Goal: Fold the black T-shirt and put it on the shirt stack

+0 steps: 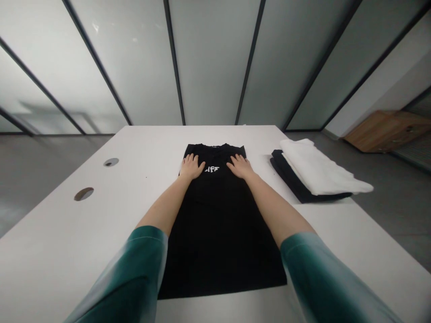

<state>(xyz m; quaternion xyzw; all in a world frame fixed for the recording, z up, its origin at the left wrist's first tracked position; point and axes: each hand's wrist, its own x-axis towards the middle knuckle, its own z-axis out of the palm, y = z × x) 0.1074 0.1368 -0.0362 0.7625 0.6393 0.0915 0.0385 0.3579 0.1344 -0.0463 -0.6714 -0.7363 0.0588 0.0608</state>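
A black T-shirt with white lettering on the chest lies flat on the white table, its sides folded in to a long narrow strip, collar at the far end. My left hand rests flat on its upper left part, fingers spread. On the upper right part my right hand lies the same way, fingers stretched out. Both hands are open and hold nothing. My forearms reach out over the shirt, in teal sleeves.
To the right of the shirt lies a stack of folded clothes, a white garment on top of a black one. Two round cable holes sit in the table's left side. Frosted glass walls stand behind; a wooden cabinet at far right.
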